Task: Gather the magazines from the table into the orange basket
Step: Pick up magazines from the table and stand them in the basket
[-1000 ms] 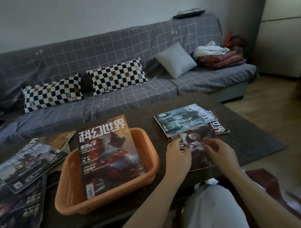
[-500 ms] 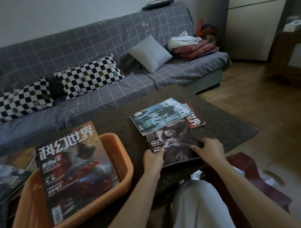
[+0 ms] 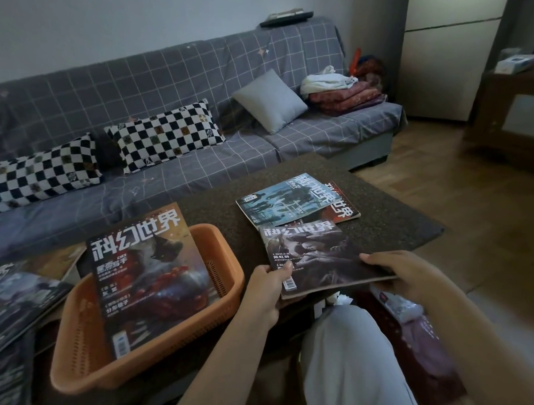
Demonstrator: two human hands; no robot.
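Observation:
A dark-covered magazine (image 3: 316, 255) is held over the table's near edge, its near end raised off the surface. My left hand (image 3: 270, 285) grips its near left corner and my right hand (image 3: 395, 272) grips its near right corner. The orange basket (image 3: 219, 255) stands to the left with one red-covered magazine (image 3: 147, 273) leaning inside, its top sticking out over the far rim. A teal magazine (image 3: 282, 203) lies on a red one (image 3: 343, 207) further back on the table. More magazines (image 3: 24, 298) lie at the far left.
The dark speckled table (image 3: 390, 228) ends close to my lap. Behind it runs a grey checked sofa (image 3: 318, 134) with checkered cushions and folded laundry. A wooden floor and a cabinet (image 3: 508, 115) are at the right.
Both hands have pulled the dark magazine toward me off the stack and lifted its near end over the table edge. My view has shifted back to the left.

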